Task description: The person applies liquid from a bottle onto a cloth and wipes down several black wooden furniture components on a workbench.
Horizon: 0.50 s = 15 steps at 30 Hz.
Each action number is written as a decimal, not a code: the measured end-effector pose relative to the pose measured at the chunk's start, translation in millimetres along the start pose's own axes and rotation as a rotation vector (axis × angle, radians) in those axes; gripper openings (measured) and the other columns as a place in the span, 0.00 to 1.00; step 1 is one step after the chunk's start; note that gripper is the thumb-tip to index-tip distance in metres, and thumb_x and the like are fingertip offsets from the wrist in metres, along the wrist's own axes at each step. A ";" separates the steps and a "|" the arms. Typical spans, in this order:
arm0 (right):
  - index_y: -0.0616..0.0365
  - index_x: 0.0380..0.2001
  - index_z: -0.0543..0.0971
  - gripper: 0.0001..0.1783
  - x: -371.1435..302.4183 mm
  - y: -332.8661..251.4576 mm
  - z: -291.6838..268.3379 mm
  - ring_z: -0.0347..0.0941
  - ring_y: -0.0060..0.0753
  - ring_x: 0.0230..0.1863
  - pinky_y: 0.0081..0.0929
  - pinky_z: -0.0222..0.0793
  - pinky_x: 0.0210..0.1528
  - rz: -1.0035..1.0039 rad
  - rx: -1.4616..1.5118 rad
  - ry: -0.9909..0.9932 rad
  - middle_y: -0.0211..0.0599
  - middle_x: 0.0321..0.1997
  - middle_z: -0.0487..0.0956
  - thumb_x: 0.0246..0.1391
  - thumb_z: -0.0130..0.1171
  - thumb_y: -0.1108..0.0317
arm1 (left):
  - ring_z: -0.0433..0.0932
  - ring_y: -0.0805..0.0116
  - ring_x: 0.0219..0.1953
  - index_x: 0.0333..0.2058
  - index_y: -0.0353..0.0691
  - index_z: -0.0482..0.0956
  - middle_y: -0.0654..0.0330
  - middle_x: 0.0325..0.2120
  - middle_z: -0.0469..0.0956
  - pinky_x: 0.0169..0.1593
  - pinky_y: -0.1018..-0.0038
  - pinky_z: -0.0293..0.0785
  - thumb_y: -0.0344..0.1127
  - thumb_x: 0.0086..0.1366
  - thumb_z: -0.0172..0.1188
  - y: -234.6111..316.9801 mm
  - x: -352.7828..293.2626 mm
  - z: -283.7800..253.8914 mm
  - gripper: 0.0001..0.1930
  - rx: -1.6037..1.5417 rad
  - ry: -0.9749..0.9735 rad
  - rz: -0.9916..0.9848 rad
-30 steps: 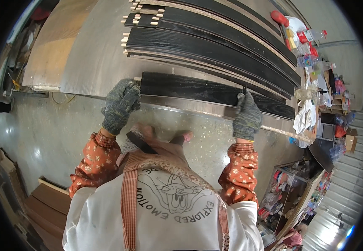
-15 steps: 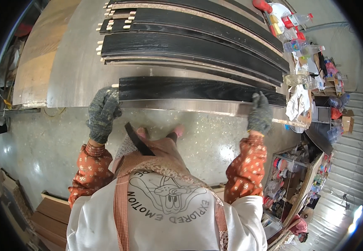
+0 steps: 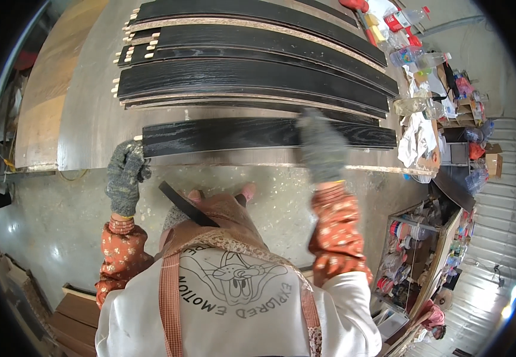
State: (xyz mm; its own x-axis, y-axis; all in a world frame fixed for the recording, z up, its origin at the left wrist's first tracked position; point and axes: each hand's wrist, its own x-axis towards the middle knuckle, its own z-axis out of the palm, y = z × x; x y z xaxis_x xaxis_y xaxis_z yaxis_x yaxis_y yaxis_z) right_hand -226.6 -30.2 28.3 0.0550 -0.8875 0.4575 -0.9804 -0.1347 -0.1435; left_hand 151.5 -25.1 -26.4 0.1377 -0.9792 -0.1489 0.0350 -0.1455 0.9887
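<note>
A long narrow black wood-grain board [image 3: 228, 135] lies along the near edge of the workbench, a pale wooden dowel [image 3: 138, 138] sticking out of its left end. My left hand [image 3: 125, 178], in a grey knitted glove, is at that end, touching or nearly touching the corner. Its fingers are curled closed; whatever they hold is hidden. Over the board, right of its middle, my gloved right hand [image 3: 322, 146] is smeared by motion, so its fingers cannot be read. Beyond lie several stacked black boards [image 3: 246, 80], some with dowels at their left ends.
Plastic bottles [image 3: 415, 106] and crumpled white paper [image 3: 417, 143] crowd the bench's right end. A bare brown panel [image 3: 50, 89] covers its left part. At lower right stands a shelf [image 3: 412, 250] with spools and clutter. Brown boards [image 3: 74, 315] are stacked at lower left.
My right hand has moved left along the board from near its right end and is now blurred. My left hand stays at the left end. The whole view has shifted slightly.
</note>
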 end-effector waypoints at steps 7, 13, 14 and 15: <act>0.49 0.49 0.77 0.22 -24.9 132.3 -19.3 0.78 0.39 0.43 0.29 0.70 0.47 0.578 0.075 -0.062 0.40 0.43 0.81 0.60 0.51 0.48 | 0.69 0.82 0.19 0.46 0.39 0.73 0.67 0.24 0.75 0.21 0.86 0.62 0.40 0.64 0.55 -0.8 -1.5 -6.6 0.15 0.082 0.012 0.025; 0.47 0.49 0.77 0.22 -41.3 250.5 -64.7 0.76 0.54 0.40 0.44 0.71 0.43 0.816 -0.351 -0.110 0.48 0.39 0.80 0.60 0.46 0.47 | 0.69 0.82 0.18 0.47 0.38 0.73 0.67 0.24 0.74 0.20 0.86 0.62 0.40 0.64 0.56 -1.5 5.9 -11.9 0.16 0.083 -0.013 0.021; 0.46 0.50 0.76 0.21 -32.6 218.4 -61.2 0.76 0.54 0.39 0.44 0.71 0.42 0.756 -0.233 -0.074 0.47 0.39 0.80 0.61 0.46 0.48 | 0.69 0.82 0.18 0.47 0.38 0.73 0.67 0.24 0.75 0.20 0.86 0.63 0.40 0.64 0.56 -3.3 2.3 -14.9 0.16 0.078 -0.007 0.001; 0.41 0.51 0.75 0.20 -28.3 183.7 -53.7 0.77 0.54 0.38 0.44 0.71 0.41 0.592 -0.248 -0.046 0.47 0.38 0.80 0.62 0.46 0.49 | 0.69 0.82 0.18 0.47 0.38 0.73 0.66 0.24 0.75 0.20 0.85 0.64 0.40 0.64 0.55 -2.7 0.6 -14.9 0.16 0.087 -0.001 0.008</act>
State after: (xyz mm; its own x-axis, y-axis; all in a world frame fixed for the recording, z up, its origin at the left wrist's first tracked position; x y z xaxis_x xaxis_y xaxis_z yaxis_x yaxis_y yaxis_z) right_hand -418.4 -6.2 36.2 -0.5063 -0.7992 0.3240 -0.8616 0.4848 -0.1503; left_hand 166.2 -23.2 -29.4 0.1365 -0.9806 -0.1408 -0.0523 -0.1490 0.9874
